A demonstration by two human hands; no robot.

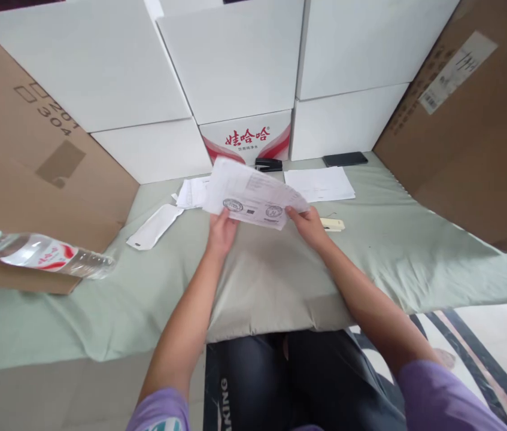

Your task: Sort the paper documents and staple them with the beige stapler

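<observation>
A printed sheet of paper (pixel 253 191) with round stamps and a small square code is held up over the cloth, tilted. My left hand (pixel 223 230) pinches its lower left edge, and my right hand (pixel 306 224) grips the right end. Whether it is one sheet or several together, I cannot tell. Behind its top edge, a black stapler (pixel 269 164) is partly hidden. Right of it lie white papers (pixel 320 183). Close to my right hand is a small pale yellow object (pixel 333 224). Further left are small folded papers (pixel 191 193) and a flat white packet (pixel 154 227).
White boxes (pixel 244 60) form a wall at the back, with brown cardboard (pixel 33 149) on the left and a brown carton (pixel 473 131) on the right. A water bottle (pixel 40 252) stands at the left. A dark phone (pixel 345 159) lies back right on the green cloth (pixel 271 287).
</observation>
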